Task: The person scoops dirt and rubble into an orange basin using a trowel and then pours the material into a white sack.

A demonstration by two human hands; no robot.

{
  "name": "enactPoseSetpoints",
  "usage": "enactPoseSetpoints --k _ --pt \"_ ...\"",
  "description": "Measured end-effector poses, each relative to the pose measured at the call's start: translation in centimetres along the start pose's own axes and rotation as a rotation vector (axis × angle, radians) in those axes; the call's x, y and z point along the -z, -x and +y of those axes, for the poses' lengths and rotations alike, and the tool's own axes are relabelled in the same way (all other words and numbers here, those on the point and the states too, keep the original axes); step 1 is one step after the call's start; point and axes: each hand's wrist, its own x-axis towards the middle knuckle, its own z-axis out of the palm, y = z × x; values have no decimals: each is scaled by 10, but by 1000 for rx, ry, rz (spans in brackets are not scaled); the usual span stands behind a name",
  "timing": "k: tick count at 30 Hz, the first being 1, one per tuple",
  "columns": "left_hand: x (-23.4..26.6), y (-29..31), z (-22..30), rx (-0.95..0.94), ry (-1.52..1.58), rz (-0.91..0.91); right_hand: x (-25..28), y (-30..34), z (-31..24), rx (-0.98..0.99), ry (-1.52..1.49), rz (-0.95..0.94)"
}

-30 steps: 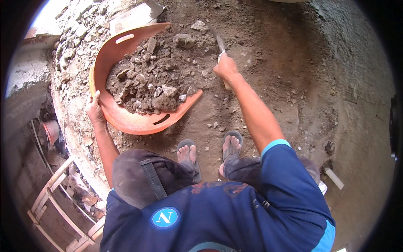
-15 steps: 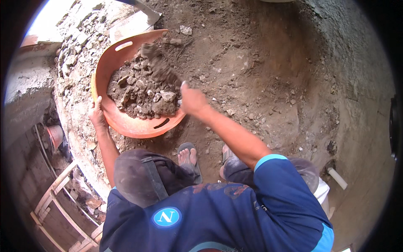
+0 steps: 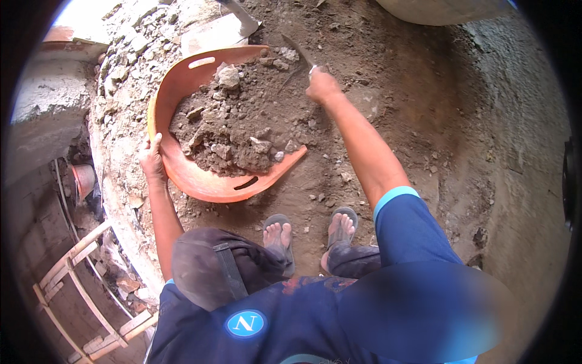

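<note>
An orange flexible tub [image 3: 200,188] with slotted handles lies tipped, its open side facing right onto the ground. Brown soil and grey stones [image 3: 224,133] fill it and spill out past its mouth. My left hand [image 3: 153,159] is closed on the tub's left rim, thumb on top. In my right hand [image 3: 323,87] is a trowel [image 3: 298,53], its thin blade turned edge-on over loose soil just right of the tub. A pale stone [image 3: 228,77] rests near the top of the heap.
Beyond the tub lie a dark handle and a pale flat blade [image 3: 212,37], like a shovel. Broken rubble [image 3: 130,48] covers the far left. A wooden ladder [image 3: 82,285] and small red bucket [image 3: 83,182] are at left. A rough wall [image 3: 527,151] stands at right.
My right hand has moved away and right, out of the tub; the soil-laden trowel now shows a bare blade. A pale stone now tops the heap. My left hand keeps its hold.
</note>
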Motion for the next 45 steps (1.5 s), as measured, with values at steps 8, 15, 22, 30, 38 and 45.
enactPoseSetpoints --k 8,15,22,30,38,45 --pt "8 0 -4 -15 43 40 -11 83 -80 209 -67 -147" --pt "9 -4 -8 67 83 -4 -39 171 -166 305 -311 -219" --pt "30 -8 -8 30 -1 38 -20 201 -46 -483 -543 45" --pt "-5 -8 6 -24 -35 -6 -66 212 -97 -349 -468 -208" --pt "17 -27 -2 47 -57 -90 -55 228 -174 125 -475 -140" --pt "35 -43 4 46 -44 5 -52 293 -27 -757 -696 223"
